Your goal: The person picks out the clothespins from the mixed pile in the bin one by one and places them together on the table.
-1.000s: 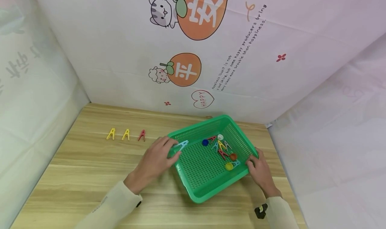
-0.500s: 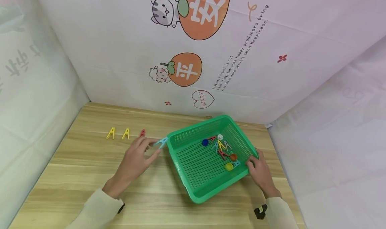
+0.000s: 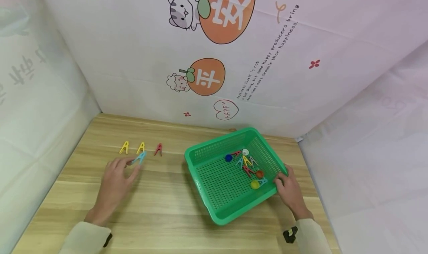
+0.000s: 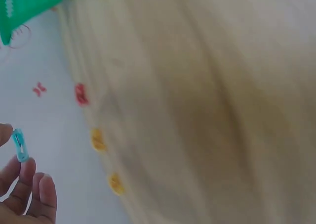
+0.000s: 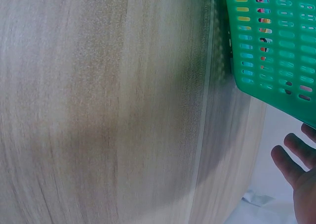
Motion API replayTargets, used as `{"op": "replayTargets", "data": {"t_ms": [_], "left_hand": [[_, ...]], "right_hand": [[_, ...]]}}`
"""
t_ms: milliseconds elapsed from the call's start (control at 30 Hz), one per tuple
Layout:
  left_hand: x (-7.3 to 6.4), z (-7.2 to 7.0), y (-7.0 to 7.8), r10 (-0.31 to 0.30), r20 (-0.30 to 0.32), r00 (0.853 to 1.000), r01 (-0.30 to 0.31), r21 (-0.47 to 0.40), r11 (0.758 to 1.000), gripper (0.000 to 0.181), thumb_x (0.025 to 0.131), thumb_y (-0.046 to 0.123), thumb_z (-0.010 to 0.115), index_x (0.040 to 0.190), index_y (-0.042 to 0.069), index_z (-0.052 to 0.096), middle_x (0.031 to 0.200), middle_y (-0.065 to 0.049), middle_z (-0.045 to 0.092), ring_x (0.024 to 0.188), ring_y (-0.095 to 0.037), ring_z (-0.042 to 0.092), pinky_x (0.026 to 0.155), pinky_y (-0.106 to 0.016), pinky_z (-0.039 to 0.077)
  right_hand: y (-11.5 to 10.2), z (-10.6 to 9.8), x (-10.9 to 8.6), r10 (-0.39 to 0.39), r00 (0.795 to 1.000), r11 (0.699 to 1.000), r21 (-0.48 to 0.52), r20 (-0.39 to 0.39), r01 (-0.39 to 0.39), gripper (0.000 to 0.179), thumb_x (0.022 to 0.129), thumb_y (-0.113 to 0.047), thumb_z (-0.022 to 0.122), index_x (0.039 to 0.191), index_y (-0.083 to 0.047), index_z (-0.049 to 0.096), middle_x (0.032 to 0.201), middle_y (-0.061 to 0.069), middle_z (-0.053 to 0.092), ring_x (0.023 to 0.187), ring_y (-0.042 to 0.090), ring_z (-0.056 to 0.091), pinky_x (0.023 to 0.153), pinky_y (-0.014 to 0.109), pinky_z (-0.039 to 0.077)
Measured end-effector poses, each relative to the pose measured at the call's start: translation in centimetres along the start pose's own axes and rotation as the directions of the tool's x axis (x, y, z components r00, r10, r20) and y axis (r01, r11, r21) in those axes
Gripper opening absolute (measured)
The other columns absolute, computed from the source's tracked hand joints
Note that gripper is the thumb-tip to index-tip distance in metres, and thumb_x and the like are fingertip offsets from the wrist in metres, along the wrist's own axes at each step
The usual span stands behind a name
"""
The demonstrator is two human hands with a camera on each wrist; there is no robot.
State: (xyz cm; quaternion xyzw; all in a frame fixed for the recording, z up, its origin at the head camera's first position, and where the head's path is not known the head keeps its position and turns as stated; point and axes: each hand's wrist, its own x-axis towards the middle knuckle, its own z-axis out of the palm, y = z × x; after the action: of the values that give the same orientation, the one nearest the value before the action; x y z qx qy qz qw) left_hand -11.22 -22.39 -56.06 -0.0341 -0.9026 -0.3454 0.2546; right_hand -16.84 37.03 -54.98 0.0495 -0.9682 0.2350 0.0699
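A light blue clothespin (image 3: 139,157) is pinched between thumb and fingertips of my left hand (image 3: 113,181), just in front of the yellow clothespin (image 3: 141,147) in the head view. In the left wrist view the same blue clothespin (image 4: 20,146) shows at the lower left. Another yellow clothespin (image 3: 125,147) and a red clothespin (image 3: 158,149) lie on either side, forming a row. My right hand (image 3: 291,192) grips the right rim of the green plastic basket (image 3: 218,220), thumb over the edge. Seen from the right wrist, its fingers (image 5: 287,165) are by the basket's outer side.
Inside the basket, several clothespins in mixed colours lie with a blue cap (image 3: 229,158), a white cap (image 3: 245,152), an orange-brown cap (image 3: 259,174) and a yellow cap (image 3: 255,185). The wooden table (image 3: 160,216) meets a printed white cloth (image 3: 133,86) at its back.
My left hand has carried the blue clothespin left from over the basket's rim, past the red clothespin, toward the yellow ones. The right hand and basket have stayed in place.
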Motion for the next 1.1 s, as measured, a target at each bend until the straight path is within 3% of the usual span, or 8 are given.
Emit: {"op": "replayTargets", "data": {"t_ms": [233, 333, 567, 833, 1100], "left_hand": [[-0.9, -1.2, -2.7, -0.171, 0.074, 0.983, 0.171, 0.004, 0.985, 0.038, 0.104, 0.019, 0.076, 0.132, -0.005, 0.066, 0.122, -0.025, 0.069, 0.113, -0.042, 0.056, 0.089, -0.058, 0.048], [-1.2, -1.3, -3.7, -0.186, 0.063, 0.981, 0.185, 0.021, 0.982, 0.038, 0.103, 0.016, 0.077, 0.130, -0.007, 0.066, 0.122, -0.029, 0.069, 0.112, -0.045, 0.057, 0.089, -0.061, 0.049], [-1.1, -1.3, -5.0, -0.218, 0.018, 0.976, 0.216, 0.071, 0.974, 0.037, 0.101, 0.014, 0.079, 0.126, -0.010, 0.068, 0.112, -0.031, 0.072, 0.098, -0.042, 0.058, 0.077, -0.045, 0.044], [-1.2, -1.4, -5.6, -0.291, 0.068, 0.954, 0.284, 0.096, 0.954, 0.036, 0.103, 0.018, 0.076, 0.124, -0.011, 0.067, 0.111, -0.034, 0.070, 0.103, -0.049, 0.058, 0.084, -0.060, 0.048], [-1.2, -1.3, -6.0, -0.361, 0.145, 0.921, 0.340, 0.154, 0.928, 0.040, 0.108, 0.027, 0.069, 0.125, -0.009, 0.066, 0.117, -0.034, 0.071, 0.106, -0.053, 0.061, 0.087, -0.068, 0.048]], "right_hand": [[0.0, -0.1, 0.0, 0.014, 1.000, 1.000, 0.009, 0.008, -0.014, 0.028, 0.105, -0.011, 0.049, 0.093, -0.004, 0.073, 0.164, 0.030, 0.038, 0.127, 0.050, 0.056, 0.101, 0.067, 0.049], [-0.1, -0.2, 0.0, 0.017, 1.000, 1.000, 0.009, 0.014, -0.017, 0.029, 0.106, -0.011, 0.048, 0.094, -0.004, 0.073, 0.164, 0.030, 0.038, 0.127, 0.050, 0.056, 0.101, 0.067, 0.049], [-0.1, -0.1, 0.0, 0.012, 1.000, 1.000, 0.008, 0.011, -0.013, 0.029, 0.105, -0.010, 0.048, 0.093, -0.002, 0.073, 0.163, 0.030, 0.039, 0.126, 0.050, 0.056, 0.102, 0.067, 0.049], [-0.1, -0.1, 0.0, 0.008, 1.000, 1.000, 0.009, 0.013, -0.008, 0.030, 0.105, -0.010, 0.047, 0.094, -0.002, 0.074, 0.163, 0.031, 0.038, 0.127, 0.051, 0.056, 0.102, 0.068, 0.048], [0.0, -0.2, 0.0, 0.016, 1.000, 1.000, 0.009, 0.023, -0.016, 0.030, 0.106, -0.012, 0.048, 0.095, -0.002, 0.074, 0.163, 0.031, 0.038, 0.127, 0.050, 0.056, 0.101, 0.067, 0.049]]}}
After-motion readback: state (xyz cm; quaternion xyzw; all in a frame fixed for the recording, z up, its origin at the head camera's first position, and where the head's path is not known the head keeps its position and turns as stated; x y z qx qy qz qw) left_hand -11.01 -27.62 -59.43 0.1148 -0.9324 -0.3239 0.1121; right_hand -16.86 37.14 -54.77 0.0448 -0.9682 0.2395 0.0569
